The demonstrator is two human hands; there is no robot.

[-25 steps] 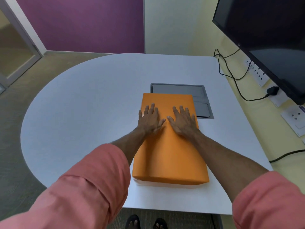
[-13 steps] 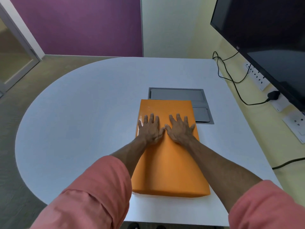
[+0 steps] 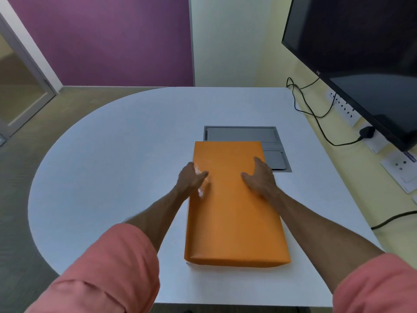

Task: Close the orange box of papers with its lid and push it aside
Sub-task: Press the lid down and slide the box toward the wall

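The orange box lies lengthwise on the white table, its orange lid covering it; a thin white strip of the base shows under the near edge. My left hand clasps the box's left edge, thumb on top and fingers down the side. My right hand clasps the right edge the same way. Both hands hold the far half of the box.
A grey recessed cable panel in the table lies just beyond the box, partly covered by it. A black monitor hangs at the right, with cables and wall sockets below it.
Both hands lay flat and close together on the lid; now they have spread apart to the box's left and right edges and wrap around them.
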